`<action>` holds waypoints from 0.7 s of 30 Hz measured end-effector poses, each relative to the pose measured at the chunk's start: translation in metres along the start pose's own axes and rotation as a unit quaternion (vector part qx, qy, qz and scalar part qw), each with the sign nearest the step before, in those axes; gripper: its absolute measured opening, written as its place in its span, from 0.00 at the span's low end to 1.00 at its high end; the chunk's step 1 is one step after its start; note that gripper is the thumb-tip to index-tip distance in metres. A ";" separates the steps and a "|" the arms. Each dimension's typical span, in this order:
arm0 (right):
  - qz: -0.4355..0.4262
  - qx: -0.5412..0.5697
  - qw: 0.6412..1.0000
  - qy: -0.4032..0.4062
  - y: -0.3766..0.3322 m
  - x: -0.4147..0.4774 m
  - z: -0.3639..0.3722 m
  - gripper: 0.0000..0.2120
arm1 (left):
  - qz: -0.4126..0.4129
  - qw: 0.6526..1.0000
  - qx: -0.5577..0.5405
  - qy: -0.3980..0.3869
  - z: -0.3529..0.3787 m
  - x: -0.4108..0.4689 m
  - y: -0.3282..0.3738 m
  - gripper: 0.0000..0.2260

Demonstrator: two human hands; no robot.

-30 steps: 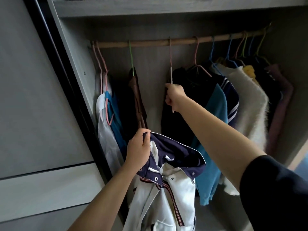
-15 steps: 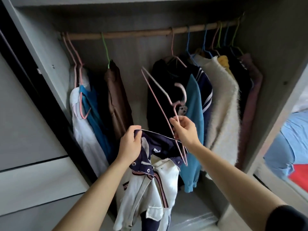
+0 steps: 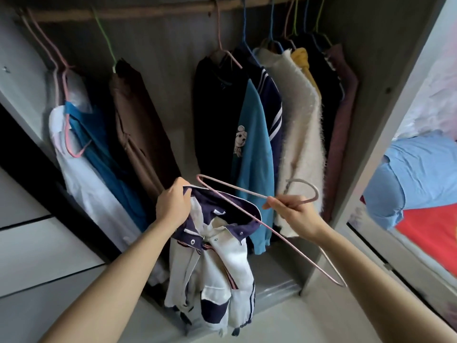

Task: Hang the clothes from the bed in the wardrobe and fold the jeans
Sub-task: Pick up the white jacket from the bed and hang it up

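Behind jacket [image 3: 217,256] and pink hanger [image 3: 237,187], a crowded rail [image 3: 148,13] of garments [image 3: 296,120].

Your left hand [image 3: 173,206] grips the white jacket [image 3: 212,263] by its navy collar. Your right hand [image 3: 294,214] pinches the pink wire hanger [image 3: 235,186] at its neck, one arm crossing the collar, below the wardrobe rail [image 3: 148,12].

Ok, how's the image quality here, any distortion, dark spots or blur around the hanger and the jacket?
Head view: wide-angle lens bows the wooden rail and tilts the wardrobe's side panel; the interior is dim, the room at right bright and washed out; the pink hanger and white-and-navy jacket look slightly soft, still readable.
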State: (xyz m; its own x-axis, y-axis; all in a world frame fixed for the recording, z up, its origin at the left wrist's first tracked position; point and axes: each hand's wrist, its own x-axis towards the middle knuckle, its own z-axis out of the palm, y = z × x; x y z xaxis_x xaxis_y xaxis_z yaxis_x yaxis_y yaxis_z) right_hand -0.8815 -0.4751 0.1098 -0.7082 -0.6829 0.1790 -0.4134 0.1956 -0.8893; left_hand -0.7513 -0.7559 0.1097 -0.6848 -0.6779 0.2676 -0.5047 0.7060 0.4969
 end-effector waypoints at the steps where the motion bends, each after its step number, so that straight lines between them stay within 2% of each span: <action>1: 0.009 0.006 1.000 -0.020 0.002 -0.005 -0.008 0.14 | -0.007 1.000 0.006 0.020 0.001 -0.001 0.002 0.03; 3: 0.035 0.002 0.997 -0.064 0.005 -0.010 -0.021 0.15 | -0.013 0.999 0.014 0.047 0.001 -0.002 0.005 0.02; 8: 0.055 -0.129 0.971 -0.195 0.000 -0.012 -0.021 0.14 | -0.001 0.997 0.021 0.078 0.003 -0.007 0.015 0.08; 12: 0.074 -0.068 0.986 -0.134 0.008 -0.005 0.019 0.14 | 0.045 0.995 -0.022 0.087 0.002 -0.019 0.030 0.10; 13: 0.092 -0.096 0.981 -0.139 0.014 -0.002 0.029 0.14 | 0.058 0.993 -0.046 0.089 0.000 -0.022 0.035 0.09; 15: 0.118 -0.227 0.951 -0.172 0.026 0.005 0.049 0.16 | 0.091 0.989 -0.078 0.091 -0.004 -0.028 0.043 0.08; 17: 0.119 -0.271 0.943 -0.149 0.028 0.011 0.057 0.18 | 0.116 0.987 -0.075 0.087 -0.003 -0.033 0.048 0.07; 19: 0.101 -0.178 0.976 -0.068 0.019 0.019 0.057 0.17 | 0.093 0.991 -0.071 0.061 -0.002 -0.035 0.052 0.07; 21: 0.102 0.007 0.995 0.019 0.009 0.024 0.056 0.16 | 0.055 0.992 -0.114 0.016 -0.004 -0.033 0.053 0.07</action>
State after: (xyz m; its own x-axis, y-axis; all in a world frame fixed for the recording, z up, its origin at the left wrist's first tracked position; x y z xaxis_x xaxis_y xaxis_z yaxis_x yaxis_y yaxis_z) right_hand -0.8706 -0.5289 0.0824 -0.7975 -0.6032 0.0096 -0.2509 0.3172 -0.9146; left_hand -0.7532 -0.6965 0.1301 -0.7099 -0.6078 0.3559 -0.2924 0.7140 0.6361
